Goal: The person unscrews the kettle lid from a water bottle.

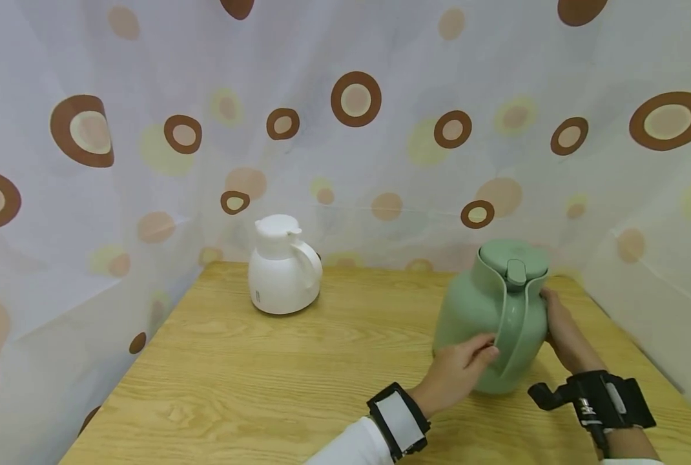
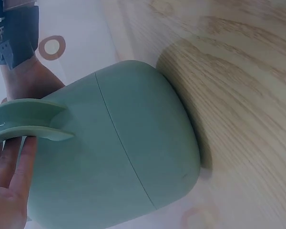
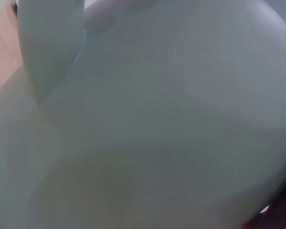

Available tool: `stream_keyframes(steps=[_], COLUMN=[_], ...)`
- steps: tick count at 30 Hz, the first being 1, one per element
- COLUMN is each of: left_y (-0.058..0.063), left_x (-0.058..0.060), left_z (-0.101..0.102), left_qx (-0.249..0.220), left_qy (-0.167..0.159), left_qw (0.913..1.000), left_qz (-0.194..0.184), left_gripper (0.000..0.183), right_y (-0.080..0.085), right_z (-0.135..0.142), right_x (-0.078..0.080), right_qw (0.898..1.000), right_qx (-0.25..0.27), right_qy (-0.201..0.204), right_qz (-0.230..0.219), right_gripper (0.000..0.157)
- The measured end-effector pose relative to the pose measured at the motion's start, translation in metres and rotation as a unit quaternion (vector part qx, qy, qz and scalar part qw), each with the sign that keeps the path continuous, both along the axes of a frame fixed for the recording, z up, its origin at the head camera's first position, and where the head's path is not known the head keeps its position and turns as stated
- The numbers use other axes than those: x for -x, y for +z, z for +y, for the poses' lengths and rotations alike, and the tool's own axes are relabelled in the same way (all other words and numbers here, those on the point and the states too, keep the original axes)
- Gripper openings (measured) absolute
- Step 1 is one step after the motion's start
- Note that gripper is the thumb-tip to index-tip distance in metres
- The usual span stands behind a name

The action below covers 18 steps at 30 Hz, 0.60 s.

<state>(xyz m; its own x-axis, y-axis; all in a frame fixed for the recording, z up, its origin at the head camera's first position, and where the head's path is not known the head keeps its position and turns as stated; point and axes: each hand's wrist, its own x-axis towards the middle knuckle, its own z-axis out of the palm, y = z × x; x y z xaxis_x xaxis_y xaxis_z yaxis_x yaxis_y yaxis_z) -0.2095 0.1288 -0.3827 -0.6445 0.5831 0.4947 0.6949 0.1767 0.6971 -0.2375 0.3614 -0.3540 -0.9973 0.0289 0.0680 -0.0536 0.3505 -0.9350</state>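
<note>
A sage-green thermos jug point(image 1: 467, 310) with a lidded top stands at the right of the table, its handle turned toward me. My left hand point(image 1: 453, 374) grips that handle; in the left wrist view its fingers point(image 2: 24, 164) pass into the handle loop. Against the jug's right side lies my right hand point(image 1: 563, 332), with most of its fingers hidden behind the body. The jug's wall point(image 3: 171, 95) fills nearly all of the right wrist view. Its base is close to the tabletop, and I cannot tell whether it rests fully there.
A smaller white thermos jug point(image 1: 281, 284) stands at the back left of the wooden table point(image 1: 252, 387), its handle to the right. A pale sheet with brown circles point(image 1: 322, 155) hangs behind the table and along both sides.
</note>
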Motion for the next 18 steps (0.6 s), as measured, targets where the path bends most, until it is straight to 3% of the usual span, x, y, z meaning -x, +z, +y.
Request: stream_keyframes(steps=[4, 10, 18], left_y=[-0.001, -0.005, -0.009], left_x=[-0.002, -0.005, -0.008], left_z=[-0.003, -0.006, -0.012], left_qx=[-0.022, -0.064, -0.103], left_qy=[0.011, 0.092, 0.117], left_qw=[0.9997, 0.9893, 0.9827], left_qz=[0.002, 0.093, 0.1], left_gripper=[0.031, 0.021, 0.015], right_y=[0.002, 0.003, 0.001], right_z=[-0.011, -0.029, -0.04], right_x=[0.002, 0.005, 0.007], right_qw=[1.0, 1.0, 1.0], right_qx=[-0.005, -0.01, 0.0], right_qy=[0.001, 0.003, 0.0], right_qz=[-0.002, 0.0, -0.002], right_gripper=[0.059, 0.07, 0.07])
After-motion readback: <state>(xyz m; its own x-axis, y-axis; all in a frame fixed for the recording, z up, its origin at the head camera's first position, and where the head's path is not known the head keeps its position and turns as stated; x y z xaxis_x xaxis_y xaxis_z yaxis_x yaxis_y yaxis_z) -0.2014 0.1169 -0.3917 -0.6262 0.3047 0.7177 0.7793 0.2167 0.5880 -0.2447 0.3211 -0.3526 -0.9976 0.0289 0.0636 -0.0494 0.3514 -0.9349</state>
